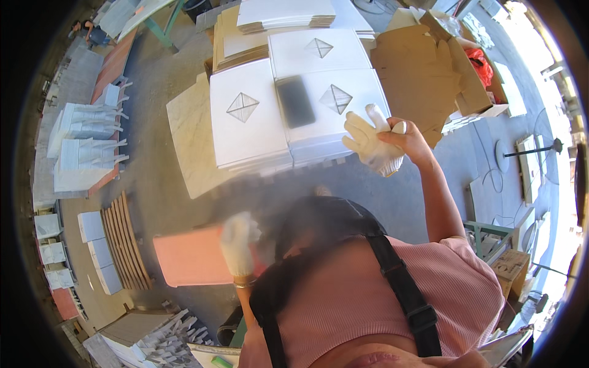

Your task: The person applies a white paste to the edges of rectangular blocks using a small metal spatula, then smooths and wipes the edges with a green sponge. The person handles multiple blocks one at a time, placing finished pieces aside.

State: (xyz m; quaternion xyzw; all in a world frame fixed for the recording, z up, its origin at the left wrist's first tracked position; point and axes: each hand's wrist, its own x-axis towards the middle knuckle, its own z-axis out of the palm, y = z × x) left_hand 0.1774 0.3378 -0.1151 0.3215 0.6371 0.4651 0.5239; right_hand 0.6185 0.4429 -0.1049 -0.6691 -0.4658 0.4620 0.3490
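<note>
My right hand [407,138] is bare and raised in front of me on the right. Its fingers pinch a white knit work glove [367,142], which hangs with its fingers spread and its ribbed cuff downward. Just beyond the glove are stacks of white flat boxes [328,138] with diamond-shaped marks on top. A dark, blurred rectangle [296,101] lies across the middle of them. Low on the left, near my body, is my left hand [238,245], wearing a matching white glove with a bracelet below its cuff. Blur hides how its fingers are set.
A red-orange panel [187,256] lies behind my left hand. Brown cardboard [414,73] and an open carton with red plastic [480,66] stand beyond the stacks to the right. Wooden slats [126,242] and white stacked pieces [89,147] are at left. Another person [95,34] is far off.
</note>
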